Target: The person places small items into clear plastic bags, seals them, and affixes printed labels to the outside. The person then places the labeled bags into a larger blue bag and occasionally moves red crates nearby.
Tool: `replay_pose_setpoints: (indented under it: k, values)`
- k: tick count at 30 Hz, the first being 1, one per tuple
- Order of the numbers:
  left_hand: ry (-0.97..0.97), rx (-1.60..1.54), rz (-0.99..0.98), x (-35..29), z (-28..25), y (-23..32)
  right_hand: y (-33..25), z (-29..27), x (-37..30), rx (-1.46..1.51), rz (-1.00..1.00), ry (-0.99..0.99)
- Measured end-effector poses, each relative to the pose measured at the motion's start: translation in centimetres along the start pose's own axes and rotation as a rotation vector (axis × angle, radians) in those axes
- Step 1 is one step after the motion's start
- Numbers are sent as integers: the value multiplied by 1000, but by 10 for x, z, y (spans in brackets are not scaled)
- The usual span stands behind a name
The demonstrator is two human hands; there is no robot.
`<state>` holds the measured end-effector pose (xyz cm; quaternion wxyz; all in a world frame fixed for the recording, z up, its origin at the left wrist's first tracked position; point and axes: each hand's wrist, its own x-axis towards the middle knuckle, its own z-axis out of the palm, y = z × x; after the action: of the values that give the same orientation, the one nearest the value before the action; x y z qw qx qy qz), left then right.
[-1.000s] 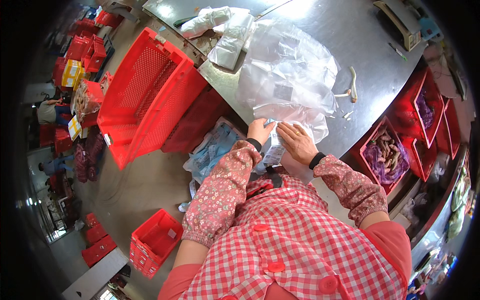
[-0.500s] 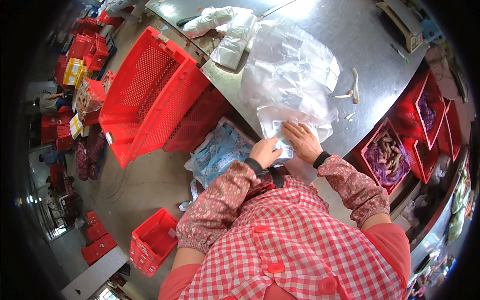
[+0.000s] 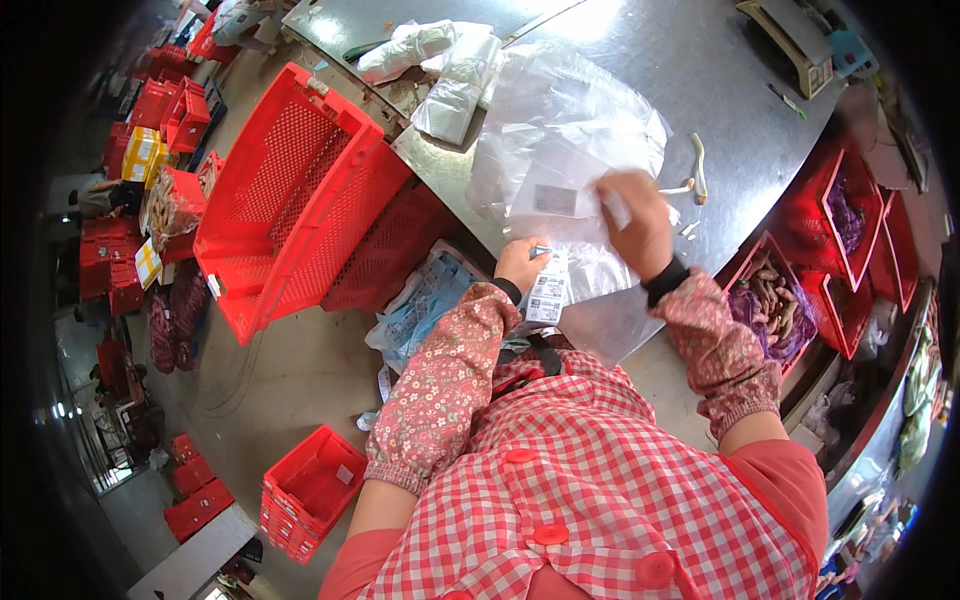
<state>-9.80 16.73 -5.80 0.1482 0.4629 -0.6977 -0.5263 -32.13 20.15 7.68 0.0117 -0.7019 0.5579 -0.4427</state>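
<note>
My left hand [image 3: 520,264] is closed on a strip of white printed labels [image 3: 546,290] that hangs over the table's near edge. To its right, my right hand [image 3: 640,222] is raised over the bags, blurred by motion, its fingers bent and pinching what looks like the edge of a clear plastic bag. That clear plastic bag [image 3: 532,178] carries a label [image 3: 555,200], and its sheet lies tilted on a pile of similar clear bags [image 3: 590,110]. Another part of the clear plastic hangs off the table edge beside the labels.
The metal table [image 3: 720,75] bears rolled white bags [image 3: 455,100], pale stalk pieces [image 3: 698,165] and a scale [image 3: 795,50]. A large red crate [image 3: 290,190] leans at the left. Red crates with purple netting and roots [image 3: 775,300] stand right. A red basket [image 3: 315,480] sits on the floor.
My right hand has lifted off the labelled spot and moved right, with the label's bag shifted farther away. My left hand has moved slightly farther, and more of the label strip shows.
</note>
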Motion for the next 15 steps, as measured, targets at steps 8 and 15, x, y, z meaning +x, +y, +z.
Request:
replay_pose_setpoints:
  k: [8, 15]
  values:
    - [226, 212, -7, -3, 13, -11, -11, 57, -130, -30, 39, -707]
    - [-179, 191, -243, -33, -21, 0, -13, 61, -139, -82, 59, -682]
